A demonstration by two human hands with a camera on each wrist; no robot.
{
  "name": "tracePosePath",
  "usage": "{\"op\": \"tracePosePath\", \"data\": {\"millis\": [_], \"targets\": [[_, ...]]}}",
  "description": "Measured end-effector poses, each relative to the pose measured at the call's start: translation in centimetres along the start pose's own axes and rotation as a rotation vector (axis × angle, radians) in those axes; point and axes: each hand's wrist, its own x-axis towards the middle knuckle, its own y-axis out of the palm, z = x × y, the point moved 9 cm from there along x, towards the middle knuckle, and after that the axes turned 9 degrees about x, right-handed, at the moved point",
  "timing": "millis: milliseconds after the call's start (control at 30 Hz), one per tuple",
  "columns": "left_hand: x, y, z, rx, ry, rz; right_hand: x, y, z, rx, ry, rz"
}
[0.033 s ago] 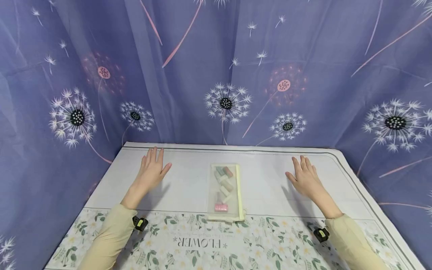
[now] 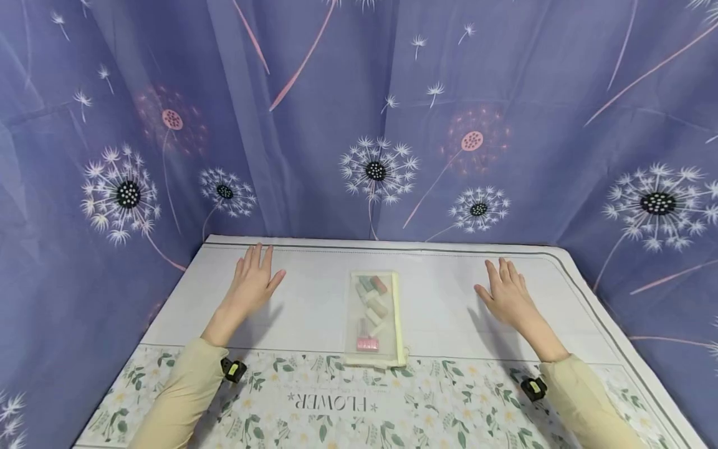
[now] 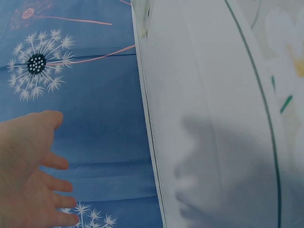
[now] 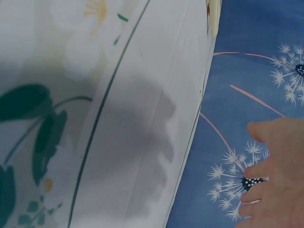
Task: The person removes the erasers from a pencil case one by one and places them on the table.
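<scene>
A translucent pouch [image 2: 399, 321] with a pale yellow zip edge lies flat in the middle of the table. Through its side show several small cylinders, among them a ribbed pink one [image 2: 368, 345], a red one [image 2: 379, 285] and some in green and beige. To its left my left hand [image 2: 247, 290] hovers above the white part of the table, fingers spread and straight, palm down. My right hand [image 2: 509, 299] does likewise on the other side, its thumb toward the pouch. Both wrist views show the hands [image 3: 28, 175] [image 4: 280, 171] holding nothing, their shadows on the cover.
A white table cover [image 2: 314, 299] has a floral band [image 2: 303, 430] with the word FLOWER along its near side. Blue-purple curtains [image 2: 314, 125] with dandelion prints stand close behind the table and at both sides. A small black device [image 2: 233, 370] sits at each wrist.
</scene>
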Motion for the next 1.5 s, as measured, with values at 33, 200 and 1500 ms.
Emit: {"op": "tracePosePath", "data": {"millis": [33, 200, 1500], "targets": [[-0.1, 0.0, -0.1, 0.003, 0.003, -0.002, 0.0, 0.1, 0.0, -0.005, 0.002, 0.003], [-0.3, 0.0, -0.3, -0.007, 0.009, -0.008, 0.0, 0.3, 0.3, -0.016, -0.004, 0.017], [-0.9, 2.1, -4.5, -0.432, 0.127, 0.213, -0.1, 3.7, 5.0, 0.362, -0.132, 0.279]]}}
